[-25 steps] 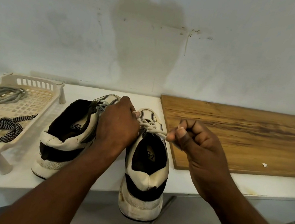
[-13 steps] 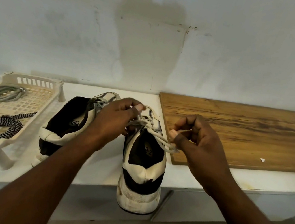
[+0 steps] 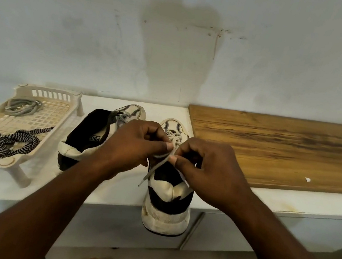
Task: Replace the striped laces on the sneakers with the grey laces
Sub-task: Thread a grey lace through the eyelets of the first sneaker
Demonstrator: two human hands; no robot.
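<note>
Pinching the pale grey woven lace [image 3: 152, 169] with curled fingers, the left hand [image 3: 134, 146] and right hand [image 3: 210, 170] meet over the white-and-black sneaker [image 3: 169, 195] on the white shelf [image 3: 112, 197]. They now sit closer together than before.

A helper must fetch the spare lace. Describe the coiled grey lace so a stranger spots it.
On the white shelf, left of the sneakers, stands a cream lattice tray. The grey lace lies coiled at its far end. Unlike the black-and-white striped laces at the near end, it is plain grey.
</note>
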